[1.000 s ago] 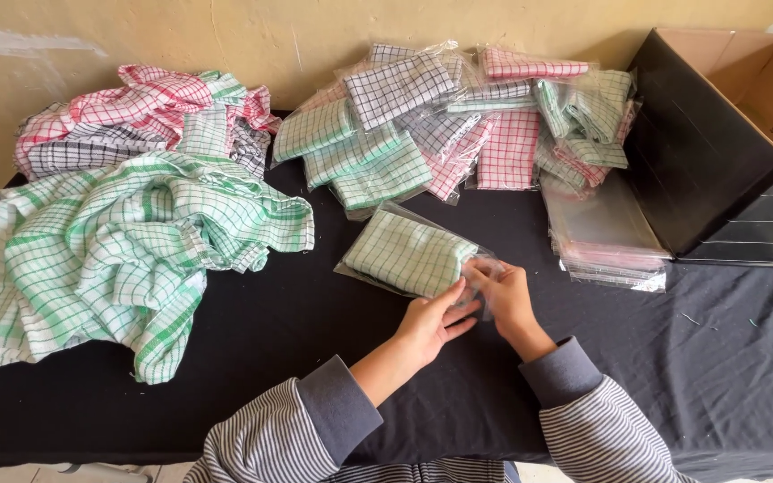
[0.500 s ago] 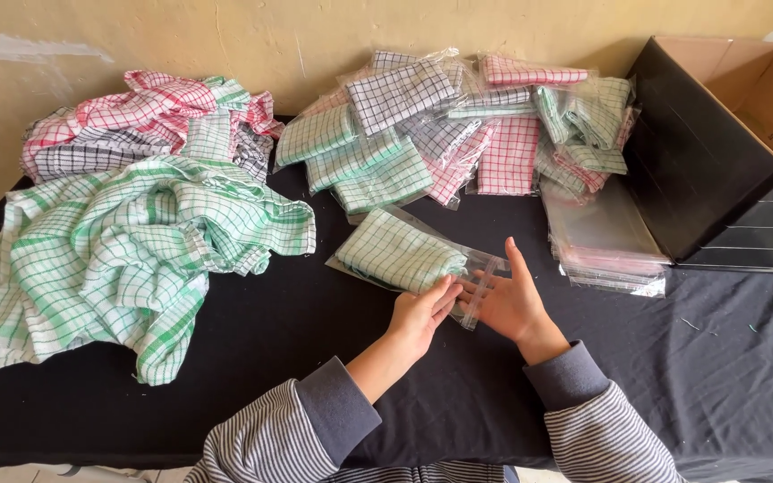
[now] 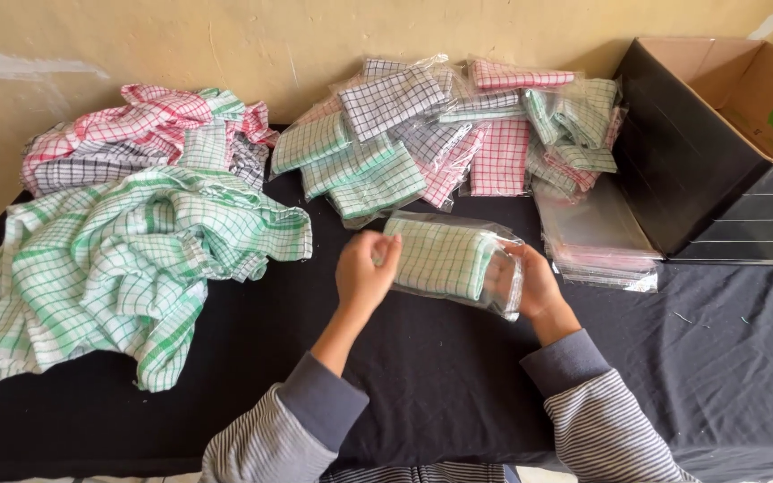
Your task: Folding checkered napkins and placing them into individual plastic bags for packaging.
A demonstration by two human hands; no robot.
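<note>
Gripping either end, both hands lift a bagged green-checked cloth [image 3: 445, 259].

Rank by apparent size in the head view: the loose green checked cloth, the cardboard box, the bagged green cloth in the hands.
1. Loose green checked cloth
2. Cardboard box, cut off by the frame edge, so possibly larger
3. Bagged green cloth, clearly smallest

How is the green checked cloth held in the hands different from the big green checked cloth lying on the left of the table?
The held cloth is folded into a neat flat rectangle; the big loose cloth lies unfolded and crumpled. The held cloth sits inside a clear plastic bag, between the left hand and right hand; the loose cloth is bare and untouched. Both show a green and white check.
</note>
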